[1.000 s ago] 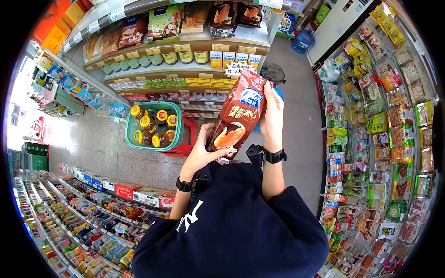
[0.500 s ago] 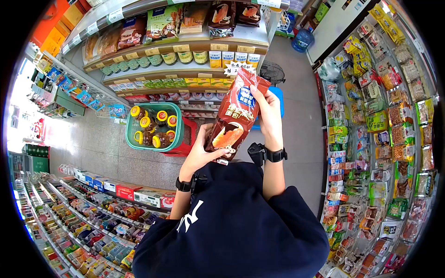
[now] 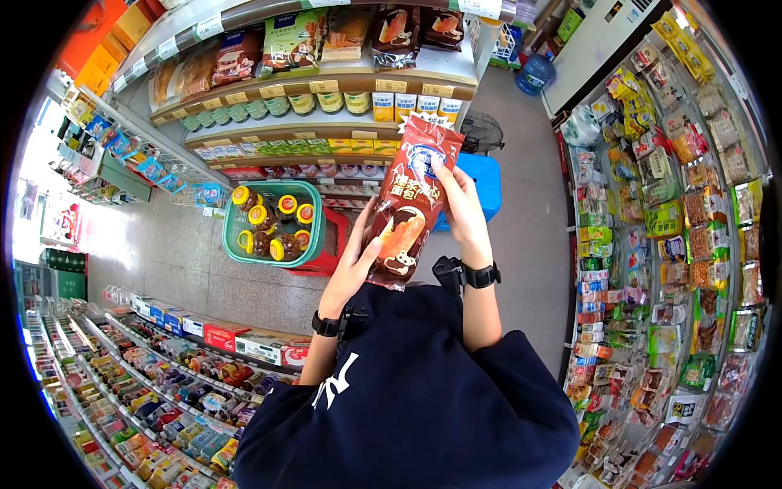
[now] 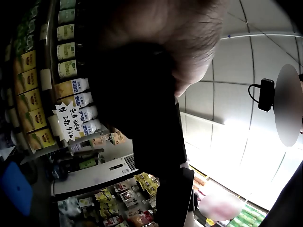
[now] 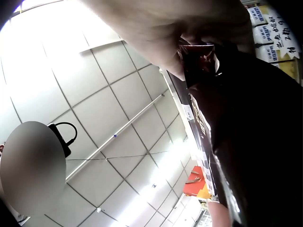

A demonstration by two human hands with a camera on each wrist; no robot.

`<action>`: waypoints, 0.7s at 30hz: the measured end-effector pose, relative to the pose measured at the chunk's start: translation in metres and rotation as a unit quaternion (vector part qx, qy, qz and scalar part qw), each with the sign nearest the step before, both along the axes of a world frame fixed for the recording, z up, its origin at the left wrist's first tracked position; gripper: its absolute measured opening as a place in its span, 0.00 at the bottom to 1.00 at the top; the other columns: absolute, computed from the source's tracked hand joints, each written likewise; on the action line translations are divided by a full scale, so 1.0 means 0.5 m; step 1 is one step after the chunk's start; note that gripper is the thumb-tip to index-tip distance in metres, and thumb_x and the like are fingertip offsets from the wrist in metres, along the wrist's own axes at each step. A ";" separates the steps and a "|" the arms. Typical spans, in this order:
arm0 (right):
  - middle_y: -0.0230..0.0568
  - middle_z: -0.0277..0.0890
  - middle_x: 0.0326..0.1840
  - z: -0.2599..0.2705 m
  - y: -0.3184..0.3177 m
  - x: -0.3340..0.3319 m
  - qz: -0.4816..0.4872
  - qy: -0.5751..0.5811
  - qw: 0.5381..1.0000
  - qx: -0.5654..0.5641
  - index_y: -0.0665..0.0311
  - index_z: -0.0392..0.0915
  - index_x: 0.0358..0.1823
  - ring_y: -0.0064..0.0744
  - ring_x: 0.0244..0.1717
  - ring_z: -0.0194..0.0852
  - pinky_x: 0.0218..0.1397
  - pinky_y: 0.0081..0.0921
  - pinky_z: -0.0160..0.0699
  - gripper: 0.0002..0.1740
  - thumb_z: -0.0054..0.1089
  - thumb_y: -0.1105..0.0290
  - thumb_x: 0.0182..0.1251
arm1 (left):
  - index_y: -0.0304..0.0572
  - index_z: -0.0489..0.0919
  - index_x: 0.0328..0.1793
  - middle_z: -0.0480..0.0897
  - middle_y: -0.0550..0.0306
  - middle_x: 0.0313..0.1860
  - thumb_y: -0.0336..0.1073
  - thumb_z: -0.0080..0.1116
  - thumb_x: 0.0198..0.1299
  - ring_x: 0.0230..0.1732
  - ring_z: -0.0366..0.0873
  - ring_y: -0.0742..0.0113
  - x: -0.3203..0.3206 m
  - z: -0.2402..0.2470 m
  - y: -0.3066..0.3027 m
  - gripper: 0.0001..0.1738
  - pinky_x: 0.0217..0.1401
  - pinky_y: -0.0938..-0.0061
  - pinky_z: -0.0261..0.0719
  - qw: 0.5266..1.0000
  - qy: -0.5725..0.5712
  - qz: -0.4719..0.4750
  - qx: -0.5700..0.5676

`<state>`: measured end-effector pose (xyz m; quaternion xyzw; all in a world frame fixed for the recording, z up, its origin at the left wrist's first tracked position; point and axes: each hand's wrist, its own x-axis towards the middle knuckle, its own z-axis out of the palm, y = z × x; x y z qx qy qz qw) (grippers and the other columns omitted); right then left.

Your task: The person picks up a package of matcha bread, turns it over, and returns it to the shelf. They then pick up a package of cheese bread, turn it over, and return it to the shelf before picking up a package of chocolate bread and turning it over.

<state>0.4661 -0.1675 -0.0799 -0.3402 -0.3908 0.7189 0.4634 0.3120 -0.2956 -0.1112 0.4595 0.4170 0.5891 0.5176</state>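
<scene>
A brown-red bread package (image 3: 404, 220) is held nearly upright between both hands in the head view, its printed front facing up. The left hand (image 3: 353, 265) grips its lower left edge, thumb on the front. At the upper right side the right hand (image 3: 464, 208) pinches it, thumb over the blue logo. The left wrist view shows the left hand (image 4: 165, 38) above a large dark shape. In the right wrist view the right hand (image 5: 180, 28) is against the dark package (image 5: 201, 64); the fingertips are hidden behind it.
A green basket (image 3: 274, 189) of yellow-lidded jars stands on a red stool (image 3: 330, 244) at left. Shelves (image 3: 293, 85) with bread and drinks rise ahead. A blue stool (image 3: 485, 183) is beyond the right hand; hanging snack racks (image 3: 668, 244) line the right side.
The package has turned more upright and shifted slightly left and down. The right hand has moved down from its top corner, its thumb now over the logo; the left hand still grips the lower edge.
</scene>
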 end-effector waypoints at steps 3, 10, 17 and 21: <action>0.34 0.81 0.44 -0.008 0.001 0.002 -0.013 -0.007 1.000 -0.010 0.69 0.77 0.51 0.15 0.40 0.77 0.43 0.16 0.76 0.17 0.56 0.62 0.70 | 0.37 0.46 0.78 0.57 0.48 0.74 0.38 0.46 0.70 0.75 0.54 0.61 -0.008 -0.008 0.002 0.36 0.75 0.69 0.50 0.999 0.049 -0.013 -0.018; 0.32 0.82 0.38 -0.019 -0.002 -0.007 -0.026 -0.001 1.000 0.005 0.69 0.79 0.45 0.13 0.35 0.76 0.40 0.14 0.75 0.16 0.56 0.62 0.70 | 0.43 0.49 0.79 0.56 0.46 0.76 0.37 0.48 0.69 0.76 0.52 0.60 -0.007 0.045 0.044 0.35 0.75 0.69 0.49 0.979 0.203 -0.012 0.010; 0.31 0.82 0.36 -0.010 -0.016 -0.010 -0.059 -0.002 0.997 0.051 0.68 0.81 0.42 0.10 0.32 0.74 0.37 0.12 0.73 0.15 0.54 0.62 0.72 | 0.35 0.47 0.78 0.48 0.49 0.79 0.37 0.42 0.72 0.79 0.42 0.62 0.036 0.019 0.071 0.33 0.77 0.70 0.41 0.995 0.093 0.031 0.011; 0.31 0.82 0.39 -0.009 -0.018 -0.008 -0.065 0.020 0.997 0.046 0.67 0.81 0.44 0.12 0.35 0.76 0.37 0.13 0.75 0.14 0.53 0.63 0.72 | 0.35 0.49 0.77 0.48 0.48 0.79 0.37 0.42 0.72 0.80 0.39 0.59 0.061 0.017 0.074 0.31 0.78 0.69 0.40 0.987 0.113 0.087 0.068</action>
